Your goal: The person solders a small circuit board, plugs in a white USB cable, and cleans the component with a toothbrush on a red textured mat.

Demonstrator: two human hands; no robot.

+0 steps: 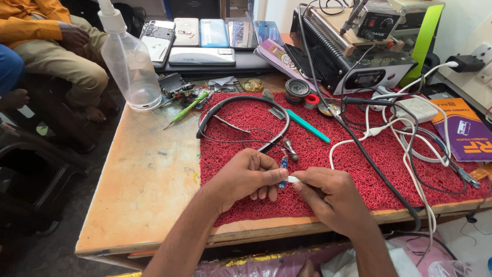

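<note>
I have my left hand (pixel 249 177) pinched closed on a small blue circuit board (pixel 282 172), which stays wired to the black neckband earphone (pixel 241 115) lying just beyond the grip on the red mat (pixel 359 159). My right hand (pixel 328 195) is closed on a small white tool (pixel 293 179), its tip touching the board's lower edge. I judge this as the board-inspection or prying step. The next move calls for steady, light pressure, keeping the thin wires above the grip slack.
</note>
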